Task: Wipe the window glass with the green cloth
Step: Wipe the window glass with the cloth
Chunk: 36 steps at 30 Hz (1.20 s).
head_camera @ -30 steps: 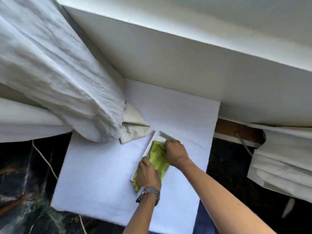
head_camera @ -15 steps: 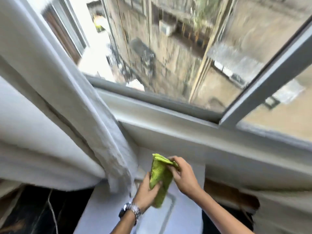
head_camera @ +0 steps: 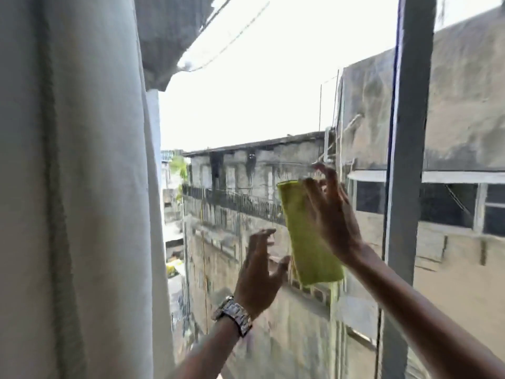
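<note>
A folded green cloth [head_camera: 306, 236] lies flat against the window glass [head_camera: 246, 105], hanging lengthwise. My right hand [head_camera: 332, 212] presses the cloth's upper right part against the pane with the palm, fingers spread. My left hand [head_camera: 259, 269], with a metal watch on the wrist, is raised just left of the cloth's lower edge, fingers apart and holding nothing. Through the glass I see grey buildings and bright sky.
A white curtain [head_camera: 76, 187] hangs along the whole left side, next to my left arm. A grey vertical window frame bar [head_camera: 407, 160] stands just right of my right hand, with another pane beyond it.
The view swung up from the white sill to the window. Both hands lifted the cloth from the sill to the glass; my left hand let go of it and my right hand now presses it alone.
</note>
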### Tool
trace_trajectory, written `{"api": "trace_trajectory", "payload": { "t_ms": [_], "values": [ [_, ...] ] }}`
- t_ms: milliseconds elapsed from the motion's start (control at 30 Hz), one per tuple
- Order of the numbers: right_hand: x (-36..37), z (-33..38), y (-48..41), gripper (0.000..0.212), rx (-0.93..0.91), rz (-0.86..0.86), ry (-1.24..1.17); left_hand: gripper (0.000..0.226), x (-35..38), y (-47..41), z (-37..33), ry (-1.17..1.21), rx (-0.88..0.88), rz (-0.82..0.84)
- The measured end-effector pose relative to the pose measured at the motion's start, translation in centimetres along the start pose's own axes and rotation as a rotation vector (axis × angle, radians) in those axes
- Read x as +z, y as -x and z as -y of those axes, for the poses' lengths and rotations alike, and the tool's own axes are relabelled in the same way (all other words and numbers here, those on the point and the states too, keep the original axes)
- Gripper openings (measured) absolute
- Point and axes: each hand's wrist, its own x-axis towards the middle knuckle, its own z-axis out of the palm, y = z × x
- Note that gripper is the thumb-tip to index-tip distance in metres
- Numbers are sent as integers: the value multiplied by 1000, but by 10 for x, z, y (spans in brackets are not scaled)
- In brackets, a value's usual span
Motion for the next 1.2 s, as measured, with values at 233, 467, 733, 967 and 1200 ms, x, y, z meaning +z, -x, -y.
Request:
{"api": "trace_trajectory", "payload": {
  "t_ms": [233, 467, 733, 967, 1200],
  "values": [
    [5, -24, -62, 41, -88, -30, 509, 45, -107, -119, 14, -521, 206, -291],
    [51, -11, -26, 66, 73, -52, 381, 60, -140, -149, 103, -903, 160, -92],
    [79, -15, -40, 94, 29, 4, 538, 69, -116, -164, 150, -697, 251, -245],
    [144, 30, -1, 101, -294, 298, 494, 59, -115, -167, 178, -657, 412, -349],
    [149, 32, 65, 112, -603, 528, 570, 58, -119, -162, 165, -602, 403, -378]
  ]
}}
